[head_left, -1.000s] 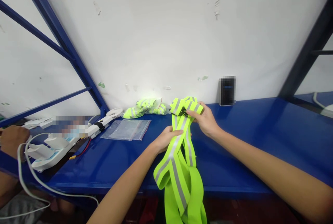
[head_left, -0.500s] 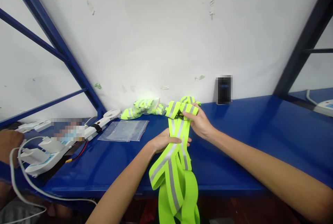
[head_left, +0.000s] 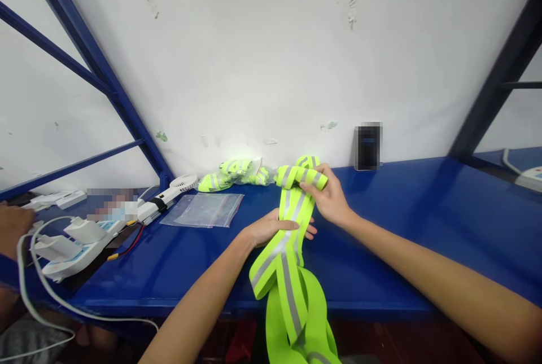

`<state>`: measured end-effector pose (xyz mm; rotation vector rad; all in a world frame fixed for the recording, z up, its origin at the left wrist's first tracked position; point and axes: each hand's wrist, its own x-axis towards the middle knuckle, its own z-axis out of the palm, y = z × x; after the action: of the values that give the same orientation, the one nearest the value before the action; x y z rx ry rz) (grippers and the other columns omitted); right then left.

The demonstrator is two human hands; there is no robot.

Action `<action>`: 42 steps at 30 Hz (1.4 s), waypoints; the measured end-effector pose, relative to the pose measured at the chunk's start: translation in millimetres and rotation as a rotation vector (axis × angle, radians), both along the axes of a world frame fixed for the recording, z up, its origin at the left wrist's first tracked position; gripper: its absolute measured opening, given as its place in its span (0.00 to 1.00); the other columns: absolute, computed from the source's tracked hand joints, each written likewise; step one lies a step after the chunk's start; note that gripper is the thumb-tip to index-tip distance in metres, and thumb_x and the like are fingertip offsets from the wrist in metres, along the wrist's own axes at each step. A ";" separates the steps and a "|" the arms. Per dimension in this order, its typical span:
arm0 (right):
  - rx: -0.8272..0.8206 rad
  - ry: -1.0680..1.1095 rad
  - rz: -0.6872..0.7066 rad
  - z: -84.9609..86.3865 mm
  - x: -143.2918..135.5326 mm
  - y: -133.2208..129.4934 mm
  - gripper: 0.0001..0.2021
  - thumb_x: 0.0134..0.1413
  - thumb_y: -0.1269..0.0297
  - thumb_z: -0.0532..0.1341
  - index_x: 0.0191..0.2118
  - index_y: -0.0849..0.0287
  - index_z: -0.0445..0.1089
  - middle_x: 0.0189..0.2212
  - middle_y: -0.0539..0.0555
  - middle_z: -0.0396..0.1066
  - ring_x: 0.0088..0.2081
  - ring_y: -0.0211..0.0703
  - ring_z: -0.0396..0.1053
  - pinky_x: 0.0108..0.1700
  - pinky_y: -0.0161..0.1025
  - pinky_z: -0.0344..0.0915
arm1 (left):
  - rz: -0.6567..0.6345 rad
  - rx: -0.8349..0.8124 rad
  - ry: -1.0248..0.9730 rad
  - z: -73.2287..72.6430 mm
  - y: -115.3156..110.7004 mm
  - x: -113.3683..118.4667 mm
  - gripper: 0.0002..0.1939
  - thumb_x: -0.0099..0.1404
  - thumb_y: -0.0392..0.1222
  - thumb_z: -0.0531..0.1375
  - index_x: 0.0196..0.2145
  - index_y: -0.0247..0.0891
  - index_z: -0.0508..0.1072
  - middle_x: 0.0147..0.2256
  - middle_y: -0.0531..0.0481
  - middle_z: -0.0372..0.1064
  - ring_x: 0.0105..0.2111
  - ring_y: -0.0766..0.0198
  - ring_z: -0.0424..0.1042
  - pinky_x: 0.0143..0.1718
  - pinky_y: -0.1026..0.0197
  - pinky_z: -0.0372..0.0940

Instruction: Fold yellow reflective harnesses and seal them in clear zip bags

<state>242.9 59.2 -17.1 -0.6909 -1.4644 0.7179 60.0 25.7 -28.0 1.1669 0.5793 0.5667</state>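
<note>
At centre to lower centre of the frame, a fluorescent yellow-green strap bundle (head_left: 292, 285) with grey reflective stripes, held up at the near side of the blue table (head_left: 393, 245), lower loops hanging past the front edge. By the lie of it, only partly gathered: top end doubled into short folds, middle drawn into a fairly narrow band, lower part wide and slack down to the bottom of the frame, hence apparently a good length left to take up. Around the band at centre, left hand (head_left: 267, 229) closed on the straps, thumb across the front, fingertips showing beyond the far side. Higher and slightly right, right hand (head_left: 331, 197) pinching the folded top end, thumb in front. Beyond, along the foot of the wall (head_left: 254, 59), bagged bundles (head_left: 235, 169) of similar strap, seemingly packed already; by contrast, the held straps outside any bag. Just left of centre, flat clear plastic bags (head_left: 203, 210), apparently unfilled. Farther left, a white fan (head_left: 184, 183), then a power strip (head_left: 91, 250) with plugs, a white cable (head_left: 105, 318) at lower left, and another person's hand (head_left: 14, 227) at the left edge. Right of centre, close to the wall, an upright dark item (head_left: 368, 147), too blurred to identify.
</note>
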 end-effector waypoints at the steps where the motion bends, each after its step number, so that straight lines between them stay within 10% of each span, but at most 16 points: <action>1: 0.088 -0.123 -0.015 -2.0 3.0 -0.4 0.08 0.53 0.63 0.64 0.37 0.54 0.64 0.33 0.50 0.72 0.34 0.44 0.70 0.37 0.40 0.68 | -0.005 -0.005 -0.018 -0.9 0.5 -1.5 0.20 0.57 0.37 0.65 0.47 0.28 0.74 0.44 0.33 0.75 0.43 0.50 0.76 0.48 0.51 0.66; 6: 0.489 -0.491 0.081 -18.5 19.1 10.8 0.14 0.60 0.70 0.56 0.51 0.52 0.66 0.53 0.57 0.70 0.53 0.51 0.69 0.54 0.48 0.66 | 0.030 -0.064 -0.093 -3.2 2.2 -6.4 0.21 0.56 0.34 0.65 0.48 0.27 0.74 0.45 0.32 0.74 0.43 0.49 0.76 0.50 0.50 0.64; 14: 0.707 -0.815 0.133 -28.3 23.1 25.3 0.15 0.61 0.75 0.51 0.50 0.57 0.68 0.54 0.63 0.67 0.56 0.51 0.64 0.52 0.49 0.68 | 0.160 -0.063 -0.051 -6.1 3.9 -5.7 0.15 0.53 0.38 0.66 0.38 0.27 0.77 0.35 0.39 0.76 0.27 0.61 0.73 0.33 0.60 0.66; 22: 0.546 -0.815 0.225 -12.4 19.7 3.8 0.17 0.59 0.77 0.50 0.50 0.60 0.67 0.54 0.66 0.65 0.53 0.50 0.65 0.51 0.48 0.68 | 0.193 -0.032 -0.026 -16.0 8.7 -5.5 0.35 0.60 0.66 0.55 0.40 0.25 0.75 0.27 0.42 0.72 0.21 0.65 0.69 0.26 0.63 0.63; 28: 0.442 -0.682 0.338 -6.1 21.9 -6.2 0.16 0.57 0.70 0.56 0.51 0.57 0.65 0.56 0.64 0.63 0.57 0.53 0.63 0.57 0.52 0.61 | 0.227 0.048 -0.017 -23.2 17.9 -5.6 0.33 0.59 0.66 0.56 0.34 0.26 0.75 0.24 0.42 0.72 0.19 0.65 0.68 0.25 0.62 0.63; 32: 0.071 -0.279 0.293 -8.8 14.1 -5.5 0.15 0.55 0.60 0.62 0.48 0.54 0.67 0.59 0.60 0.61 0.60 0.57 0.60 0.59 0.54 0.58 | 0.271 0.110 -0.024 -23.0 16.2 -4.8 0.32 0.58 0.65 0.58 0.35 0.26 0.75 0.26 0.40 0.73 0.20 0.63 0.70 0.23 0.63 0.63; 37: -0.551 -0.043 0.669 -5.3 4.5 -5.7 0.39 0.50 0.61 0.66 0.64 0.53 0.47 0.40 0.56 0.74 0.31 0.45 0.74 0.39 0.49 0.72 | 0.291 0.168 0.036 -16.3 8.1 -3.8 0.34 0.59 0.67 0.56 0.33 0.26 0.76 0.26 0.40 0.73 0.22 0.64 0.71 0.24 0.64 0.64; 42: -0.418 -0.028 0.552 -1.8 -2.3 -12.1 0.38 0.44 0.63 0.69 0.61 0.57 0.54 0.33 0.52 0.74 0.23 0.41 0.71 0.29 0.42 0.71 | 0.288 0.176 0.069 -13.9 9.4 -3.4 0.35 0.58 0.68 0.55 0.33 0.26 0.76 0.27 0.39 0.74 0.22 0.63 0.71 0.25 0.64 0.64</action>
<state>240.6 47.2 -18.9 -0.6084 -1.5606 1.4738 56.6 35.1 -41.9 1.2819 0.7763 0.8392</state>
